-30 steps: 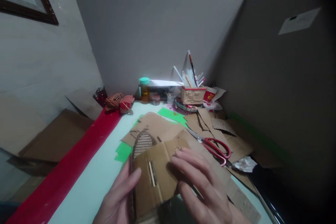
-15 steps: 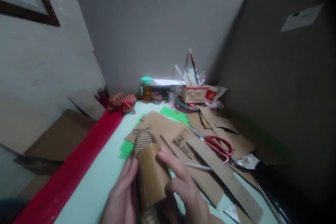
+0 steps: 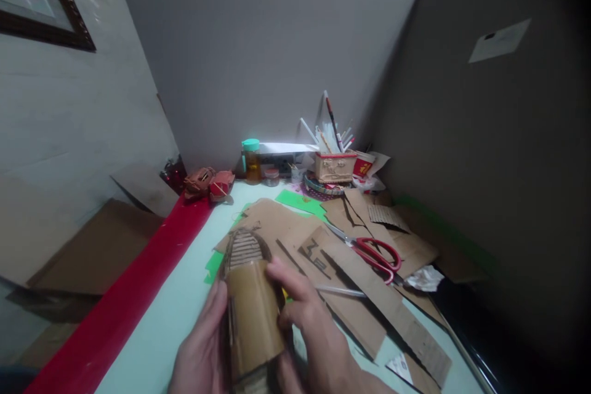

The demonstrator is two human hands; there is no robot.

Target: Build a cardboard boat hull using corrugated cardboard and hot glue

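Between my two hands is a cardboard model (image 3: pixel 255 314), long, with a curved smooth brown top and a ribbed rounded end (image 3: pixel 245 247) pointing away from me. My left hand (image 3: pixel 202 338) grips its left side, thumb along the edge. On the right side, my right hand (image 3: pixel 314 326) holds it with bent fingers, the index fingertip at the top's upper right edge. The model's near end runs out of the bottom of the view. Red-handled scissors (image 3: pixel 369 250) lie on cardboard to the right of my right hand.
Flat cardboard pieces (image 3: pixel 286 228) and a long cardboard strip (image 3: pixel 392 314) cover the table's middle and right. At the back stand a teal-lidded bottle (image 3: pixel 252 162) and a pen box (image 3: pixel 335 166). A grey panel (image 3: pixel 277 55) rises behind; a red strip (image 3: pixel 138 283) edges the left.
The view has shifted slightly, showing more above the grey panel. The model and both hands sit a little farther left in view, the grip much the same.
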